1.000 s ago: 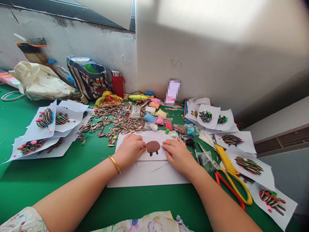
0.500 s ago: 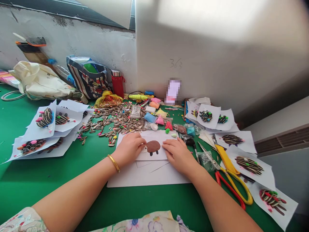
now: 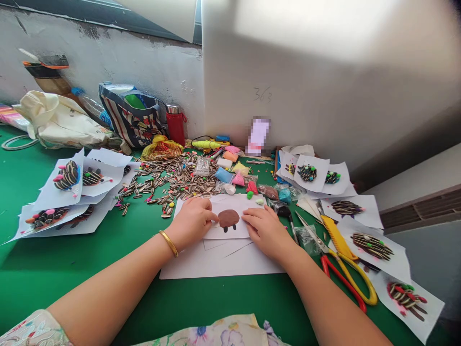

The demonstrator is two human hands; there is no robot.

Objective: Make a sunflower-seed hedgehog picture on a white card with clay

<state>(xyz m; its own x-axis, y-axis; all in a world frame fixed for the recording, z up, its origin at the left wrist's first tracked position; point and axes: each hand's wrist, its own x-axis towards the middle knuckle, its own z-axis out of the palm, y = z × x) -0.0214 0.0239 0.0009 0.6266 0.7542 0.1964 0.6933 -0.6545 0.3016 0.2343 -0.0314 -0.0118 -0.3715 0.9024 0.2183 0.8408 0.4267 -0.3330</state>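
Observation:
A white sheet [image 3: 212,234] lies on larger white paper [image 3: 216,264] in front of me. On it is a brown, rounded clay body [image 3: 229,218] with two short black legs. My left hand [image 3: 192,218] is closed, fingers curled together, and one fingertip touches the left edge of the brown clay. Its fingers cover the hedgehog's pale head; whether they pinch anything is hidden. My right hand [image 3: 264,230] rests flat on the sheet's right side, fingers stretched out, just right of the body.
Sunflower seeds [image 3: 180,175] are heaped behind the sheet, with clay packets [image 3: 225,175] beside them. Scissors [image 3: 338,257] and a yellow cutter [image 3: 336,235] lie at right. Seed hedgehog pictures [image 3: 372,245] flank both sides. A red flask [image 3: 175,126] stands by the wall.
My left hand has shifted slightly, its fingertip now at the brown body's edge, and the pale head with its dark eye has become covered. My right hand stays in place.

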